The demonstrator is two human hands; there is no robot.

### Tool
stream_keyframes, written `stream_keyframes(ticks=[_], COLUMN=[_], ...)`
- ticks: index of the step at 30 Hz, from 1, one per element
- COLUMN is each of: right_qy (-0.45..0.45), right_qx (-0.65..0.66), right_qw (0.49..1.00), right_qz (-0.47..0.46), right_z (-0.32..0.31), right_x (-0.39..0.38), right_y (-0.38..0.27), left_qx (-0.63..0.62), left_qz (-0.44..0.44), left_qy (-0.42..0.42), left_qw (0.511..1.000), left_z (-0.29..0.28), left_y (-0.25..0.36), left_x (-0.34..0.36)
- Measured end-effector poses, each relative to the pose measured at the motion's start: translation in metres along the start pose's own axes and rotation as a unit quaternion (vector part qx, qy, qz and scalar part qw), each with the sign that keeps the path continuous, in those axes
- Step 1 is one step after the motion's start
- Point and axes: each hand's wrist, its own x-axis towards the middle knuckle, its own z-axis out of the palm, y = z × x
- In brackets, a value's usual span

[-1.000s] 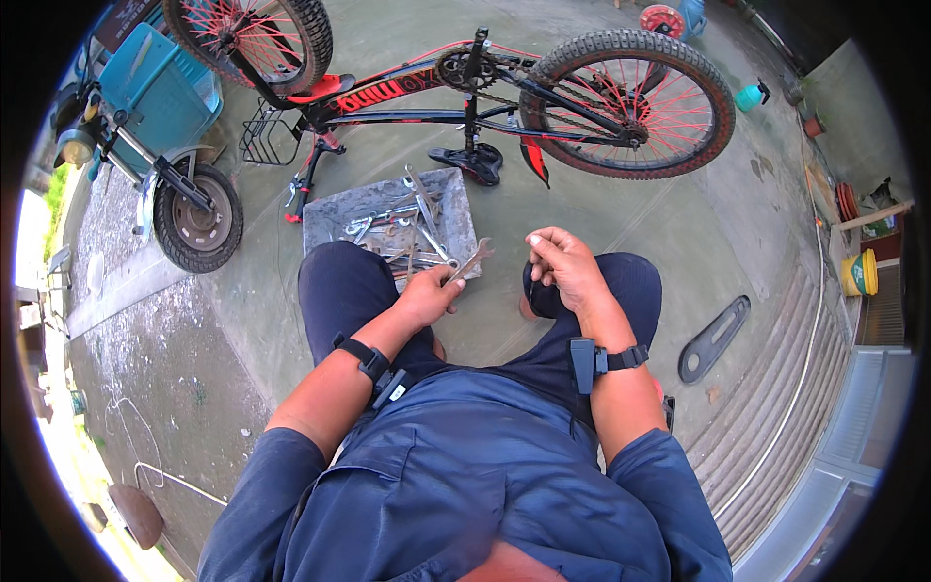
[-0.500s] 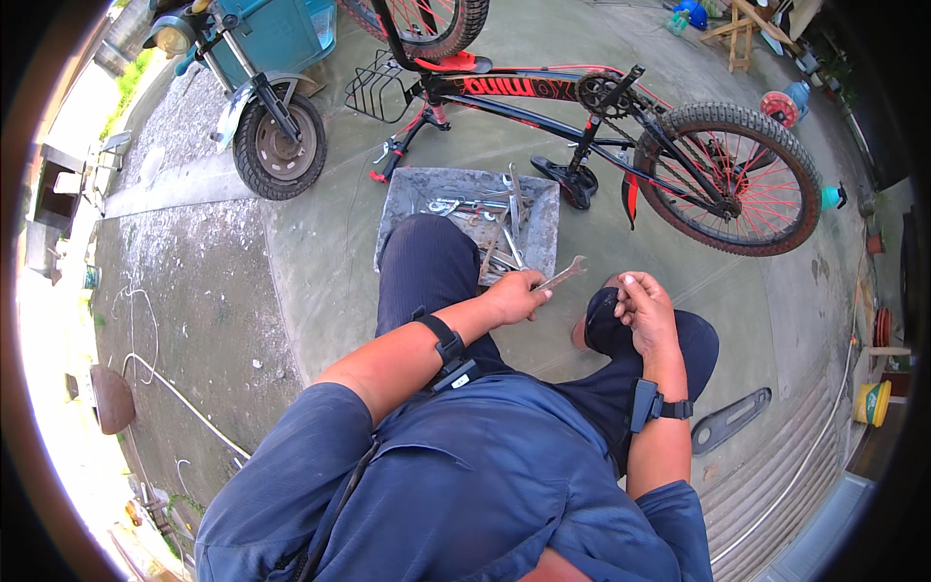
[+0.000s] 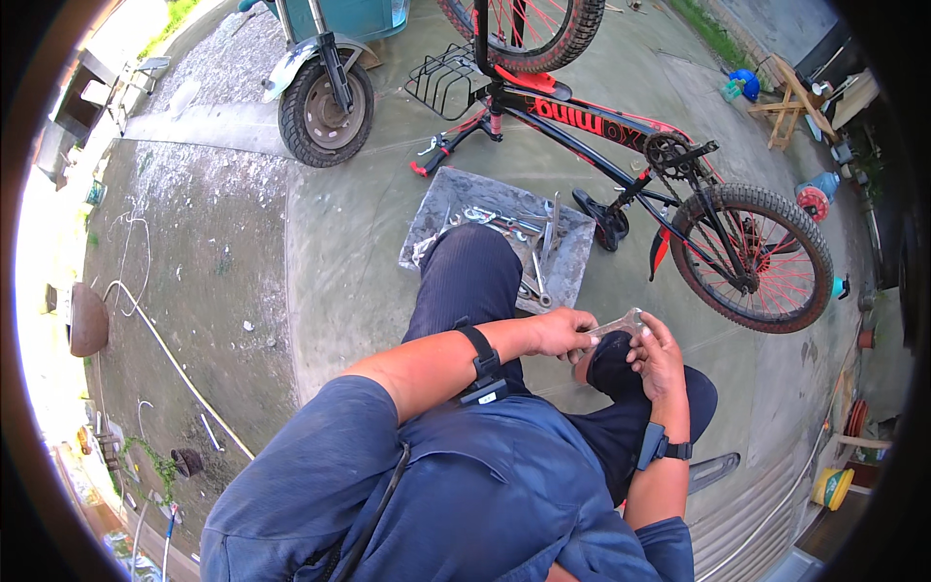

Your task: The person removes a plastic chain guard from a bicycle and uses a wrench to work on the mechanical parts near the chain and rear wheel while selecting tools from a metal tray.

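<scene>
My left hand is closed round one end of an open-end wrench, which points right across my lap. Its far jaw meets the fingertips of my right hand. Those fingers are pinched together at the jaw, and whatever small thing they may hold is too hidden to name. Beyond my left knee a grey rectangular tray sits on the ground, holding several wrenches and other metal tools. My knee covers part of its near side.
An upside-down black and red bicycle stands beyond the tray, its wheel to the right. At the upper left is a blue three-wheeler's front wheel. A pale hose lies on the left, and a yellow bucket stands far right.
My left hand has carried the wrench rightward, bringing its jaw to my right fingertips. The hands were apart before. My view has turned, so the bicycle and tray appear tilted and shifted right.
</scene>
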Motion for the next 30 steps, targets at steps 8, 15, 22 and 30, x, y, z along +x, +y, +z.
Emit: stream_keyframes(ticks=[8, 15, 22, 30], right_qy=[-0.092, -0.071, -0.014, 0.001], right_qx=[0.020, -0.024, 0.046, -0.026], right_qw=[0.995, 0.997, 0.999, 0.989], right_qz=[0.026, 0.001, 0.006, 0.144], right_z=[0.023, 0.042, 0.028, 0.037], right_x=[0.009, 0.031, 0.064, 0.101], right_y=[0.001, -0.003, 0.002, 0.052], left_qx=[-0.060, -0.044, 0.238, 0.234], left_qz=[0.031, -0.022, -0.074, -0.048], left_qy=[-0.021, 0.016, 0.028, -0.030], left_qw=[0.997, 0.999, 0.968, 0.971], left_z=[-0.004, -0.006, -0.002, -0.001], left_y=[0.004, 0.001, 0.004, 0.010], left_x=[-0.007, -0.010, -0.014, -0.011])
